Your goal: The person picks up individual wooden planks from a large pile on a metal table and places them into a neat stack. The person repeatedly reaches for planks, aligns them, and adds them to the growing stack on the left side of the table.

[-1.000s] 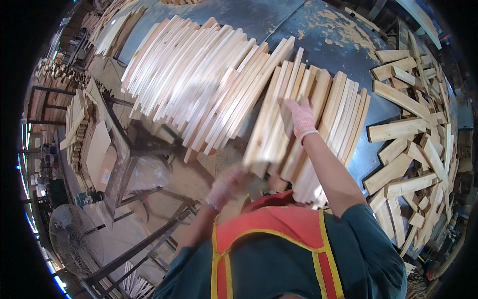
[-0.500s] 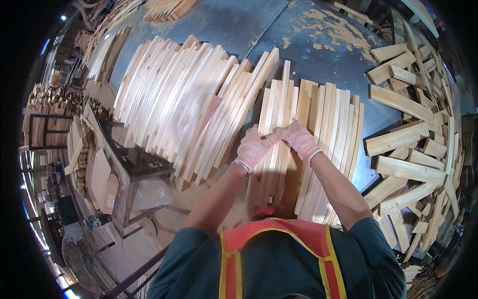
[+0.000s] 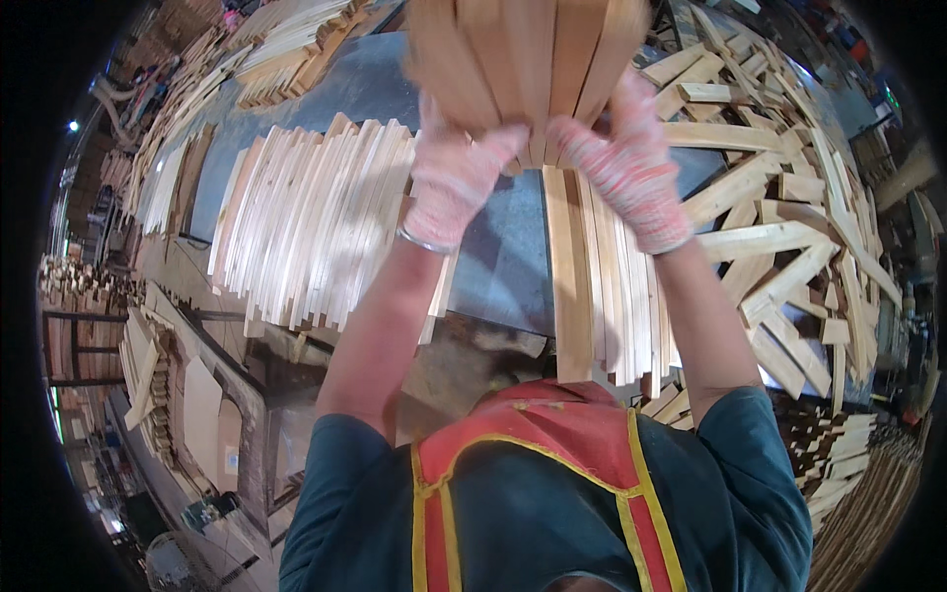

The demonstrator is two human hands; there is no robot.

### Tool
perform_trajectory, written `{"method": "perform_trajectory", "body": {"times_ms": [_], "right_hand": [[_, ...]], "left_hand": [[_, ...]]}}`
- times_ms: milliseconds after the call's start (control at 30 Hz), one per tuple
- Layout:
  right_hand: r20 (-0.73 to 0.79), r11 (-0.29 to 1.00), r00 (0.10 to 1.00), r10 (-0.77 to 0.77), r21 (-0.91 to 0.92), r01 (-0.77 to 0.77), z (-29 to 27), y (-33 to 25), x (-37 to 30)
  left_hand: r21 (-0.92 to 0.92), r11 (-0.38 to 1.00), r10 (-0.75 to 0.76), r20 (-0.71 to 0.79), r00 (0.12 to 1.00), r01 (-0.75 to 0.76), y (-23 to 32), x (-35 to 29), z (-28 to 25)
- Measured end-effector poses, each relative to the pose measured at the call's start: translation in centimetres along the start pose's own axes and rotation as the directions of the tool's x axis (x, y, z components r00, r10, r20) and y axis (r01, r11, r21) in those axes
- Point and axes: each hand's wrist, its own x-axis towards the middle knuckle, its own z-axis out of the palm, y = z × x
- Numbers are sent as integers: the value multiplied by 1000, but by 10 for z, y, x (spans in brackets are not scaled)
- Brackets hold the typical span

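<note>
Both hands wear pink-and-white knit gloves and are raised in front of me, gripping a bundle of wooden slats point(image 3: 533, 74). My left hand point(image 3: 452, 183) clasps the bundle's left side, my right hand point(image 3: 636, 178) its right side, thumbs toward each other at the near end. The bundle's far end runs out of the top of the picture. Below it, a row of slats point(image 3: 626, 296) lies on the table, with a wider board point(image 3: 569, 296) at its left edge. To the left lies a larger row of pale slats point(image 3: 306, 227), partly hidden by my left arm.
The blue-grey metal table point(image 3: 503, 261) shows between the two rows. A jumbled heap of wood pieces point(image 3: 769, 242) covers the right side. More slats point(image 3: 296, 54) are stacked at the far left. A metal frame point(image 3: 258, 434) stands at lower left, and stacked wood point(image 3: 838, 483) at lower right.
My hands have gone from resting on the right-hand row to holding a bundle of its slats up and away from me. Bare table shows where those slats lay.
</note>
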Motion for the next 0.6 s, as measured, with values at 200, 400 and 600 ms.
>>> {"method": "perform_trajectory", "body": {"times_ms": [200, 400, 600], "right_hand": [[265, 907, 914, 306, -373, -196, 109, 119, -152], [546, 750, 682, 486, -661, -5, 150, 145, -190], [473, 870, 770, 428, -447, -209, 82, 120, -157]], "left_hand": [[-82, 924, -321, 363, 875, 373, -140, -157, -66], [779, -59, -399, 555, 730, -624, -149, -188, -106], [854, 55, -309, 507, 805, -517, -89, -181, -95]]}}
